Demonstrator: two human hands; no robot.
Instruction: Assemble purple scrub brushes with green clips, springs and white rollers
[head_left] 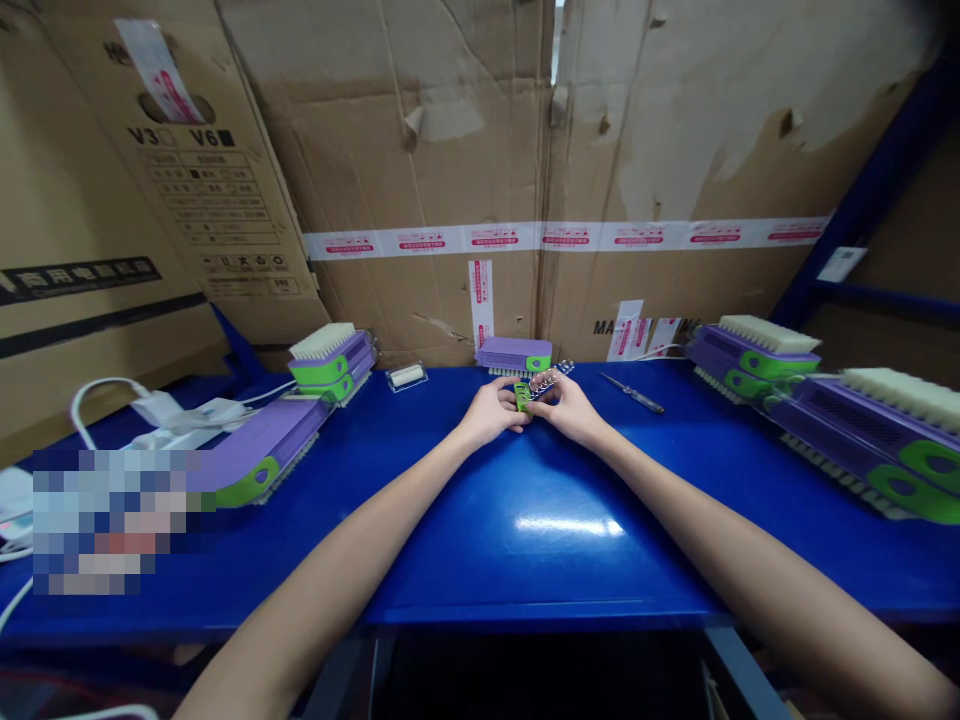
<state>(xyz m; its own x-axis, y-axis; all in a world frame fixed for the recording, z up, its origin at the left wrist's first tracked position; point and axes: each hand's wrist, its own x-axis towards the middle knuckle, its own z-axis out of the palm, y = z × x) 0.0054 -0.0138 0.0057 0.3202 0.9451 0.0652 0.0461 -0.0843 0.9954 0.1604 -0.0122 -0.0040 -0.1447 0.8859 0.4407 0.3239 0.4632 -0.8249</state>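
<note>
My left hand (491, 412) is closed on a small green plastic piece (522, 396) with openings in it. Close against it on the right, my right hand (571, 408) pinches a shiny, dotted strip (546, 380) that slants up to the right. The fingertips of both hands nearly meet at the green piece, and part of it is hidden by them. Just behind the hands lies a purple-and-green brush (514, 353), bristles down. To the right of my right hand, a thin screwdriver (636, 394) rests on the blue table (480, 540).
A small clear case with a white roll (407, 377) lies left of the hands. More purple-and-green brushes (262, 440) stand at the left, others (862, 420) at the right. White cables and a power strip (184, 425) occupy the left side. Cardboard (420, 170) walls the back.
</note>
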